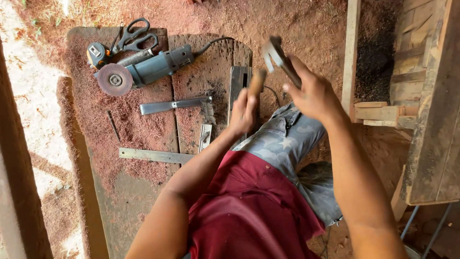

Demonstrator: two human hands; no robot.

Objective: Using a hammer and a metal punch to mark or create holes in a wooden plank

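1. We look down on a worn wooden plank bench (143,201) dusted with reddish sawdust, set on a dirt floor (297,24) covered in the same red shavings.
2. Our left hand (243,112) is clenched around a brown wooden-handled chisel (257,82), held upright over a dark grey metal block (238,88) at the bench's right edge.
3. Our right hand (314,96) grips the dark handle of a blurred steel-headed hammer (274,52), raised above and to the right of the chisel, apart from it.
4. Near the far left corner lie a grey angle grinder with a rusty red disc (143,69), a round grey and orange tape measure (98,53) and black-handled scissors (134,36), close together.
5. Mid-bench rests a flat grey steel blade (172,104); nearer us, a long steel ruler (155,156) lies across the planks.
6. A leg in grey star-print trousers (287,139) and a dark red shirt (249,211) fill the lower middle.
7. To the right stands a weathered wooden crate frame (421,96) holding dark soil.
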